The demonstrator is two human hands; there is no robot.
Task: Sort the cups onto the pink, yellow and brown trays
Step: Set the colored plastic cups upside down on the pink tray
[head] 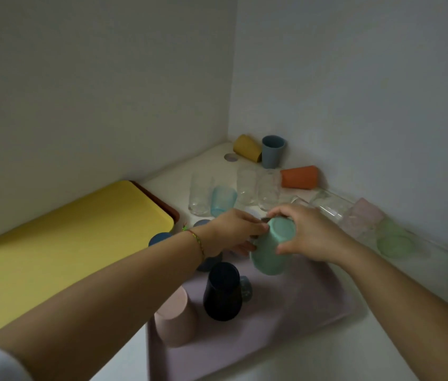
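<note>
My right hand (310,235) grips an upside-down mint-green cup (271,250) above the far end of the pink tray (299,303). My left hand (234,232) reaches in beside it, fingers at the cup's left side and curled round something small and dark that I cannot make out. A dark navy cup (223,291) and a pink cup (174,317) stand upside down on the pink tray. The yellow tray (52,251) lies at the left on top of the brown tray (169,203), which shows only as an edge.
Loose cups fill the back corner: a mustard one (246,148) on its side, a grey-blue one (272,151), an orange one (299,177) lying down, several clear glasses (247,189), a light blue cup (223,200), pale pink (363,220) and green (393,239) tumblers. Walls close the back and right.
</note>
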